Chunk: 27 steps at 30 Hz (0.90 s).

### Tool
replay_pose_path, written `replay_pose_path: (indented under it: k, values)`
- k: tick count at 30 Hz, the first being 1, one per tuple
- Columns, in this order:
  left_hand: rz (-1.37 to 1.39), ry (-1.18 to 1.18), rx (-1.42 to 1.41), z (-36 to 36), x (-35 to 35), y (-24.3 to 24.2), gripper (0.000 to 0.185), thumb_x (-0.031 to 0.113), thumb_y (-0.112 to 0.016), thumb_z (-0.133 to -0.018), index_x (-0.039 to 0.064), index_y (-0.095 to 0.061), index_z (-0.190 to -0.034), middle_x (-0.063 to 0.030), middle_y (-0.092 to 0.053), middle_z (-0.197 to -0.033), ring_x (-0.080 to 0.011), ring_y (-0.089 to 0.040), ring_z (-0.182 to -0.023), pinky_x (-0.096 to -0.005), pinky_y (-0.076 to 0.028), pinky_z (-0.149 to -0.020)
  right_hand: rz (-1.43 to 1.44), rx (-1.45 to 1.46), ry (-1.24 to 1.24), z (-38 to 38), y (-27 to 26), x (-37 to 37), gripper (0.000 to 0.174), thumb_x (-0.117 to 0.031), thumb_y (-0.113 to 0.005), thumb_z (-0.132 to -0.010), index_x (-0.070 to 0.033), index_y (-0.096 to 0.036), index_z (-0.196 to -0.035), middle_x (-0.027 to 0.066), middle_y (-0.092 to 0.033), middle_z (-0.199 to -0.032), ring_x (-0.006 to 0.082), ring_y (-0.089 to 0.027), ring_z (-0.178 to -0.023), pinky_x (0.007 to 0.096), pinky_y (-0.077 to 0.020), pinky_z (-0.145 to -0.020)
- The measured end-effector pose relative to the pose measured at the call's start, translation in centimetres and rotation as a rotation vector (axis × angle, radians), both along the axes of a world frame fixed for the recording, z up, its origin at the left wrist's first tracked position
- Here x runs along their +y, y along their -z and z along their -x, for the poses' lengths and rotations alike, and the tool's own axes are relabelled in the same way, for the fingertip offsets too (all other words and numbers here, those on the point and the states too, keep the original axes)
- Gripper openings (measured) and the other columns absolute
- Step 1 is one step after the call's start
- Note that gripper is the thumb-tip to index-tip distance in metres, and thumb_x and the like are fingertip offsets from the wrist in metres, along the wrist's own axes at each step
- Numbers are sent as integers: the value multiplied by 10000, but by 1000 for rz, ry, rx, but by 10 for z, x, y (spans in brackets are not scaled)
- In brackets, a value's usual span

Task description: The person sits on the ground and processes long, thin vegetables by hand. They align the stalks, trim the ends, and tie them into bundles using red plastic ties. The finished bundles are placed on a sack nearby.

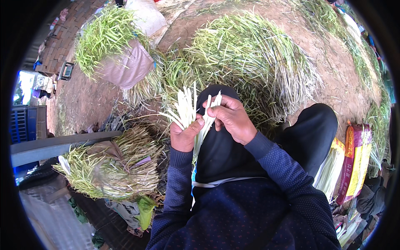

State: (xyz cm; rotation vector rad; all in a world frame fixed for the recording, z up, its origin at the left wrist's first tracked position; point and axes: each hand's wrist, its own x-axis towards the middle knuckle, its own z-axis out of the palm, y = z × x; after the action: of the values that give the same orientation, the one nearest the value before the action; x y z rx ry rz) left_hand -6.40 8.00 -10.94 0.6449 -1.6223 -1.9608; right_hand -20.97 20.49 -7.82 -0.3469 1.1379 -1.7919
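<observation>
My left hand (pixel 185 134) grips a bunch of pale, whitish plant stalks (pixel 186 109), whose upper ends fan out above the thumb. Below the fist the bunch runs down along my thigh. My right hand (pixel 232 117) pinches a few of the stalks at the bunch's right side, between thumb and fingers. The two hands are close together over my dark trouser leg (pixel 232 162). A blue and white strip (pixel 193 187) hangs below the bunch, and a pale cord (pixel 215 183) lies across my lap.
A large heap of green-topped stalks (pixel 250 53) lies on the earth floor ahead. Another pile (pixel 109 168) sits at my left, under a grey beam (pixel 68 143). Leafy greens (pixel 103 40) rest on a pinkish sack (pixel 126 67). At right stand printed bags (pixel 353 165) beside pale stalks (pixel 328 172).
</observation>
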Motion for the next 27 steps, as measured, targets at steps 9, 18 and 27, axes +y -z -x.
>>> replay_pose_path:
  k: [9,18,27]
  values:
    - [-23,-29,17,5,4,-4,150,69,-764,-916,-7,-703,-1030,-59,-713,-896,-144,-666,-769,-295,-541,-710,67,-7,18,0,15,-4,104,-62,-683,-939,-18,-683,-1033,18,-667,-866,70,-595,-611,244,-508,-538]
    - [-20,118,-63,-6,-9,-18,181,140,-769,-939,13,-738,-1064,-7,-710,-885,-80,-617,-765,-240,-486,-705,19,36,38,2,9,-6,90,-76,-673,-920,-20,-683,-990,21,-658,-854,77,-588,-593,258,-516,-536]
    - [17,190,-146,-12,-15,-20,228,100,-745,-950,2,-722,-1155,-24,-728,-1034,-108,-646,-944,-283,-511,-880,26,3,97,9,3,-10,99,-99,-684,-927,-29,-691,-996,8,-653,-823,64,-562,-602,254,-511,-538]
